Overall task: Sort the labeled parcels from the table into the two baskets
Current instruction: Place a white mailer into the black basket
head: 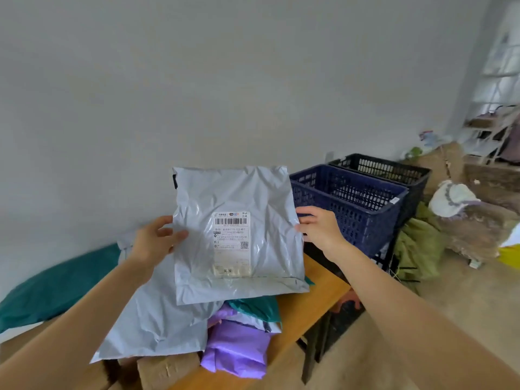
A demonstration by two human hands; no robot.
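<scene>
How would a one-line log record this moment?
held: grey parcel, label facing camera | left hand: grips left edge | right hand: holds right edge | blue basket: beyond right hand

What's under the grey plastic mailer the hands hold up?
A larger grey plastic mailer, a teal bag and purple bags on the orange wooden table. The held mailer covers the pile's far part.

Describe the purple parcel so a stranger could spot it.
Start at the orange wooden table. Look below the raised grey parcel, towards the near edge. The purple parcel lies there; its neighbours are a pale grey bag and a teal bag.
</scene>
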